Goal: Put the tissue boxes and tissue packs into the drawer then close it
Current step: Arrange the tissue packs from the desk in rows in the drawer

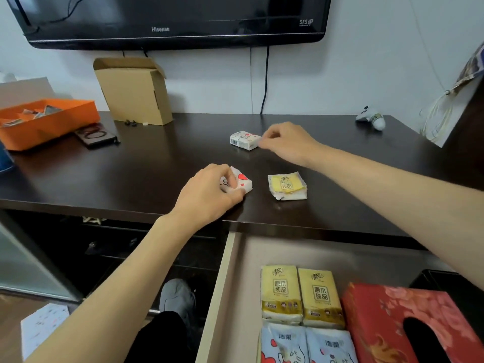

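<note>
On the dark tabletop (157, 166) my left hand (209, 192) grips a white tissue pack with red hearts (242, 180) near the front edge. Farther back, my right hand (285, 142) pinches the right end of a second white tissue pack (243, 140). A yellow tissue pack (287, 186) lies loose between them. Below, the open drawer (235, 271) holds two yellow tissue packs (301, 294), two pale blue heart packs (306, 344) and a red tissue box (408, 323).
An orange tray (47, 121) and a dark phone (95, 136) sit at the left. An open cardboard box (136, 90) leans on the wall under a black TV (170, 19). A small white toy (372, 117) and a paper bag (458, 100) stand at the right.
</note>
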`<state>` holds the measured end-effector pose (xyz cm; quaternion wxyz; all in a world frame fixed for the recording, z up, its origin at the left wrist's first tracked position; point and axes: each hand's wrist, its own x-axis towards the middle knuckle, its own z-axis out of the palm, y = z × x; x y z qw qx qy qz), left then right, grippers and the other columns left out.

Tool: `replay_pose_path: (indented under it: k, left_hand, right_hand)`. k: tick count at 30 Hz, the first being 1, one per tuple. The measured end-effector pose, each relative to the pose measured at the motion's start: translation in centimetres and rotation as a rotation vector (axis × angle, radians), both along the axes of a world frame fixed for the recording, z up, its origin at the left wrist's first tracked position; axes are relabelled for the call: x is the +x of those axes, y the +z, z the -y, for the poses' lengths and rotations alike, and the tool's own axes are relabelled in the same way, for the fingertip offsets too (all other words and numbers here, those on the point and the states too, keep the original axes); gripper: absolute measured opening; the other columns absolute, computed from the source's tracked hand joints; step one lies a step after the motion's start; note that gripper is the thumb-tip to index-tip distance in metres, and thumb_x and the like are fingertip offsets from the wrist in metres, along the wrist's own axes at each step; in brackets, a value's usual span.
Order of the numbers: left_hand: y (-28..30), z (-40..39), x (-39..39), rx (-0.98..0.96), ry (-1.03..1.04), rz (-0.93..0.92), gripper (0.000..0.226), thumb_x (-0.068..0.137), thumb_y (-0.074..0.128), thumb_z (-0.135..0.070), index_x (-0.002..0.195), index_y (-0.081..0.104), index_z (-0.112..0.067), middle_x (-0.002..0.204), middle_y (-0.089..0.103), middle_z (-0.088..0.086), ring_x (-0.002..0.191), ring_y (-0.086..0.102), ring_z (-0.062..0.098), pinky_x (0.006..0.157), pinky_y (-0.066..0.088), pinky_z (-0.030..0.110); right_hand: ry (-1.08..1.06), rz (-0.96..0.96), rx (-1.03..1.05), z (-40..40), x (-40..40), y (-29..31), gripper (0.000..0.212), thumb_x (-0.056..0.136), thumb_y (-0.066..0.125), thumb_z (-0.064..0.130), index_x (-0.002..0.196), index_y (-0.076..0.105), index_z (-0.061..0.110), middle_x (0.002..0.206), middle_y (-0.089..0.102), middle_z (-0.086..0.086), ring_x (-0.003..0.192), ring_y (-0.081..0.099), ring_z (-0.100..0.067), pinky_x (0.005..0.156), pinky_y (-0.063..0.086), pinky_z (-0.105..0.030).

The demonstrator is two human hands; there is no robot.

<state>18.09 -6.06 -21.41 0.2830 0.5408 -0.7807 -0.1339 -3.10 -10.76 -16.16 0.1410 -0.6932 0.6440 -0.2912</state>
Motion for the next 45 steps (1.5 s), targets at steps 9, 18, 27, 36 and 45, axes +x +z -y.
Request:
replay_pose_path:
  k: [9, 18, 27, 36, 45]
  left_hand:
    - [-1.4, 1.1, 0.1, -0.067, -0.005, -0.087, 0.065, 0.068, 0.068, -0.059, 0.127, 0.046, -0.040, 0.127, 0.058, -0.016, 0.117, 0.054, 0.007, 0.093, 0.049, 0.033]
    - [-0.7, -1.2, 0.0, -0.121, -0.048, -0.197, 0.069, 0.064, 0.072, -0.054, 0.125, 0.044, -0.039, 0.122, 0.059, -0.018, 0.116, 0.054, 0.004, 0.094, 0.049, 0.033]
    - [1.7, -7.5, -4.4, -0.096, -0.317, -0.254, 0.074, 0.065, 0.076, -0.046, 0.131, 0.043, -0.039, 0.124, 0.058, -0.022, 0.120, 0.052, 0.000, 0.096, 0.047, 0.025]
    - [1.4, -9.6, -9.1, -0.001, -0.442, -0.230, 0.074, 0.066, 0.082, -0.031, 0.128, 0.044, -0.045, 0.119, 0.059, -0.022, 0.104, 0.054, -0.014, 0.077, 0.047, 0.007]
    - [2.7, -11.8, -5.8, 0.174, -0.479, -0.258, 0.068, 0.072, 0.084, -0.019, 0.129, 0.051, -0.034, 0.120, 0.063, -0.012, 0.105, 0.059, -0.007, 0.080, 0.049, 0.007]
  right_hand:
    - [-0.105, -0.148, 0.080, 9.3, 2.7, -2.1, 0.070, 0.084, 0.077, 0.035, 0.142, 0.047, 0.012, 0.142, 0.058, -0.011, 0.124, 0.057, -0.031, 0.090, 0.050, -0.038]
    - [-0.044, -0.033, -0.044, 1.7, 0.1, -1.4, 0.068, 0.080, 0.079, 0.028, 0.141, 0.051, 0.019, 0.140, 0.060, -0.002, 0.125, 0.056, -0.023, 0.099, 0.050, -0.040]
    - [-0.154, -0.069, -0.098, -12.8, -9.0, -1.2, 0.063, 0.072, 0.080, 0.041, 0.130, 0.059, 0.027, 0.125, 0.063, 0.006, 0.111, 0.061, -0.015, 0.091, 0.048, -0.036]
    - [0.029, -0.116, 0.037, -16.4, -13.5, -2.8, 0.106, 0.063, 0.079, 0.065, 0.154, 0.034, 0.034, 0.141, 0.040, 0.015, 0.111, 0.051, -0.001, 0.086, 0.043, -0.024]
    - [0.068, -0.013, 0.058, -16.1, -12.2, -1.9, 0.073, 0.072, 0.087, 0.032, 0.137, 0.054, 0.030, 0.118, 0.064, 0.012, 0.108, 0.062, -0.004, 0.094, 0.049, -0.022]
